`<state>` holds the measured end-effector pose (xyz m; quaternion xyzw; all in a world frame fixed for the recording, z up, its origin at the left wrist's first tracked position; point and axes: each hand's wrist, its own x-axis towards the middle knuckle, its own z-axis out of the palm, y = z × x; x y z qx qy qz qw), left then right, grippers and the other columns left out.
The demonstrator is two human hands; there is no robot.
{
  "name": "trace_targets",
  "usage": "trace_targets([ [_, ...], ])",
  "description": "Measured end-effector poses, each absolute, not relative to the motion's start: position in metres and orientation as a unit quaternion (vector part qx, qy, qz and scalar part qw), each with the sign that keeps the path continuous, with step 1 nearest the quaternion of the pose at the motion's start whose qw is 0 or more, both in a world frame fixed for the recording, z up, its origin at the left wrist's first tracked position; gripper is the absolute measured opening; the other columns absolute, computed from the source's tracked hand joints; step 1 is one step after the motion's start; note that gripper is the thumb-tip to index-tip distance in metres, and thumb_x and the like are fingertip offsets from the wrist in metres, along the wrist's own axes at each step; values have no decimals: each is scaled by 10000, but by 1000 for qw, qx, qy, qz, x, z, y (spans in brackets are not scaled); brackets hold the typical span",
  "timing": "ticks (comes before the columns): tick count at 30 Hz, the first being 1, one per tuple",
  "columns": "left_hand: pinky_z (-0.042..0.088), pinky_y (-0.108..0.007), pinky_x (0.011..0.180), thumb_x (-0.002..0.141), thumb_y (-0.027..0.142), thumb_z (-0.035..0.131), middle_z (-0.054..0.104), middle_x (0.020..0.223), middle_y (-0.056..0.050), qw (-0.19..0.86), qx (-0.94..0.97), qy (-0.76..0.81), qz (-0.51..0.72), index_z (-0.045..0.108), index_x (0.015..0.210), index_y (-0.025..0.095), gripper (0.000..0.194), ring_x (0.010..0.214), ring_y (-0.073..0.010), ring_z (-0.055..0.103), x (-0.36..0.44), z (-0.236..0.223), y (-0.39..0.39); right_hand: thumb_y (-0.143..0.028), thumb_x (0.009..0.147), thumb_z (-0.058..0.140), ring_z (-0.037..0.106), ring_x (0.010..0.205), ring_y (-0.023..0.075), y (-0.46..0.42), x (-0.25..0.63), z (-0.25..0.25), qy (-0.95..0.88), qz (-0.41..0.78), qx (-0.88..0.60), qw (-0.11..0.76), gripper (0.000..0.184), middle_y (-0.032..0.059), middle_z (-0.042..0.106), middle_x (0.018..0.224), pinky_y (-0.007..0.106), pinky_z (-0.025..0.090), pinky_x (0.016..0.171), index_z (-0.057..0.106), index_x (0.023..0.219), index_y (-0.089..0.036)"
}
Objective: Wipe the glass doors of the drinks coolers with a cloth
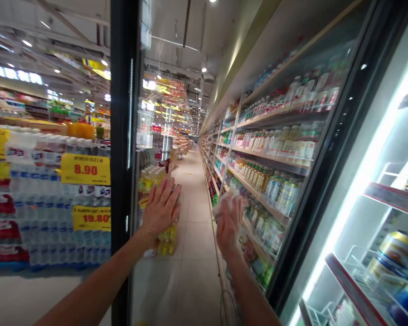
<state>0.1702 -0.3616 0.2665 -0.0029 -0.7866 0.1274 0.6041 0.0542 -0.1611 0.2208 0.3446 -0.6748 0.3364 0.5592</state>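
Here we are in the supermarket aisle, and the left hand (161, 206) is pressed flat against the glass pane of a fridge door (148, 280), just left of 12 o'clock, fingers spread wide, open and gripping nothing. Over at about half past 12, the right hand (228, 224) is curled round a crinkled clear wrapper (226, 200), quite possibly a plastic bag, though the blur won't let me swear to it. The door's black frame (122, 136) runs up at 11 o'clock, right beside that left hand. Out at 3 to 4 o'clock, the lit fridge interior (370, 136) has cans (392, 256) sitting on wire racks. From 1 to 2 o'clock, a long wall of shelves packed with bottled drinks (268, 154) runs off down the aisle. At 9 o'clock, shrink-wrapped bottled water (44, 217) is stacked under yellow price signs (85, 169) reading 8.90 and 19.80. And straight ahead at 12, the tiled floor (193, 222) stretches away.
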Motion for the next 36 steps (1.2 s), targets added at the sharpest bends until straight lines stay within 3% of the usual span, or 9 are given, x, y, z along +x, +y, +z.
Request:
trace_targets([
  [3, 184, -471, 1086, 799, 258, 517, 226, 1462, -70, 601, -3, -790, 121, 171, 1401, 269, 694, 1350, -255, 183, 170, 267, -363, -134, 821, 418, 240, 1339, 254, -164, 62, 205, -676, 229, 452, 535, 476, 45, 400, 1382, 516, 268, 1052, 458, 1270, -286],
  [6, 179, -462, 1090, 804, 246, 505, 229, 1461, -69, 603, -6, -788, 125, 166, 1402, 264, 688, 1354, -244, 171, 170, 268, -362, -155, 844, 368, 274, 1324, 259, -120, 27, 204, -673, 350, 275, 591, 448, 98, 399, 1377, 540, 273, 1039, 454, 1279, -220],
  [10, 190, -462, 1087, 801, 243, 507, 220, 1464, -66, 610, -5, -781, 136, 177, 1401, 257, 685, 1354, -242, 174, 170, 268, -360, -193, 868, 288, 265, 1328, 266, -89, -2, 225, -638, 501, 70, 581, 469, 145, 359, 1396, 549, 267, 1043, 398, 1322, -146],
  [17, 225, -461, 1076, 787, 237, 542, 257, 1453, -58, 625, -16, -770, 127, 174, 1398, 284, 715, 1338, -245, 232, 168, 267, -363, -153, 828, 412, 243, 1339, 265, -128, 33, 204, -684, 235, 424, 545, 478, 39, 348, 1420, 529, 272, 1048, 443, 1283, -296],
  [23, 208, -449, 1088, 790, 232, 528, 264, 1452, -43, 629, -17, -768, 119, 191, 1394, 293, 694, 1336, -243, 238, 166, 265, -364, -214, 869, 292, 211, 1348, 270, -65, -22, 216, -655, 465, 68, 592, 487, 134, 314, 1423, 558, 239, 1060, 353, 1349, -159],
  [26, 202, -438, 1093, 787, 231, 535, 263, 1452, -39, 636, -18, -763, 117, 196, 1393, 295, 697, 1337, -238, 237, 164, 264, -367, -200, 863, 337, 187, 1355, 283, -94, 2, 212, -673, 425, 169, 582, 496, 114, 282, 1442, 588, 240, 1045, 331, 1359, -194],
  [31, 207, -454, 1087, 791, 233, 534, 242, 1459, -44, 630, -23, -767, 116, 173, 1397, 293, 708, 1338, -242, 233, 159, 265, -373, -87, 783, 435, 213, 1349, 270, -154, 55, 166, -689, 202, 448, 534, 518, 42, 370, 1403, 519, 307, 1030, 470, 1256, -294],
  [33, 209, -458, 1084, 797, 232, 524, 251, 1455, -48, 625, -21, -772, 114, 173, 1397, 290, 697, 1339, -239, 230, 158, 265, -374, -86, 784, 435, 229, 1344, 267, -142, 46, 159, -688, 196, 430, 551, 511, 42, 389, 1390, 521, 304, 1029, 476, 1249, -296],
  [36, 209, -460, 1081, 810, 229, 505, 289, 1439, -65, 610, -13, -784, 115, 179, 1398, 273, 673, 1343, -233, 218, 162, 260, -376, -133, 831, 381, 229, 1340, 288, -108, 13, 182, -684, 309, 259, 607, 506, 107, 318, 1427, 569, 283, 1019, 380, 1328, -227],
])
